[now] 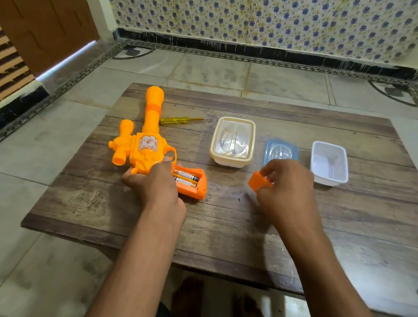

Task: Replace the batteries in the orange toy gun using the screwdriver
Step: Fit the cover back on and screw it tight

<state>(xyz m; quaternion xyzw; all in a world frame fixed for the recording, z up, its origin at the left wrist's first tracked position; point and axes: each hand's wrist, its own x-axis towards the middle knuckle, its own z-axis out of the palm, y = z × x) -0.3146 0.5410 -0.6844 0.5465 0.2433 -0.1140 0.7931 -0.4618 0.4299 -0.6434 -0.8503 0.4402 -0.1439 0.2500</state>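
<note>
Setting the orange cover (259,182), pinched in the right hand (287,187), down clear of the tiny screw (239,199) would serve well, while the left hand (151,181) grips the toy gun (146,139) at left centre, two batteries (185,178) exposed. The lidded cream box (232,141) possibly holds spare cells; the white tub (329,163) looks empty. The screwdriver (181,120) lies above.

Battery cover off, cells exposed

Left hand (155,180) gripping orange toy gun (142,144) on wooden table (218,239); right hand (287,188) pinching battery cover (258,182); two batteries (185,178) showing in grip.
</note>
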